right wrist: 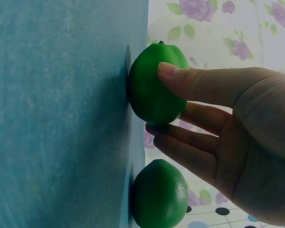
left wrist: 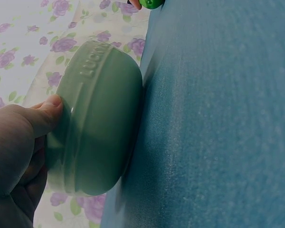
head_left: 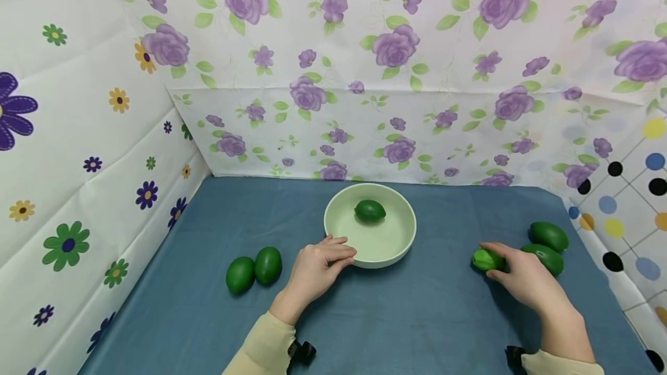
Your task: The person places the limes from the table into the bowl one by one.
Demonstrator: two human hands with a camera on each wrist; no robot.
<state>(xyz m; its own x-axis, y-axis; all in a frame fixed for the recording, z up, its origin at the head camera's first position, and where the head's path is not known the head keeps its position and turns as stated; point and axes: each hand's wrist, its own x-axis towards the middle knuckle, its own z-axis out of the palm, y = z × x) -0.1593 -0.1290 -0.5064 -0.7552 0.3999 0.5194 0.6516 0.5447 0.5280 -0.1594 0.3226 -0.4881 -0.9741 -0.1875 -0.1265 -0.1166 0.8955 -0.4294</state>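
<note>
My left hand [head_left: 315, 268] grips the near left rim of a pale green bowl [head_left: 388, 239]. In the left wrist view the thumb lies at the rim of the bowl [left wrist: 102, 128], over raised lettering on its side. One green lime [head_left: 370, 211] lies inside. Off to the right, my right hand [head_left: 526, 276] pinches another lime [head_left: 486, 260] between thumb and fingers. The right wrist view shows this lime [right wrist: 149, 95] close against the blue cloth, thumb pressed on its side. Two more limes, one farther back [head_left: 549, 236] and one nearer [head_left: 547, 258], sit just beyond that hand.
Two limes, a left one [head_left: 240, 275] and a right one [head_left: 268, 265], lie side by side left of the bowl. Blue cloth [head_left: 417, 317] covers the table. A flowered sheet [head_left: 312, 132] rises behind it, with patterned sheets at both sides.
</note>
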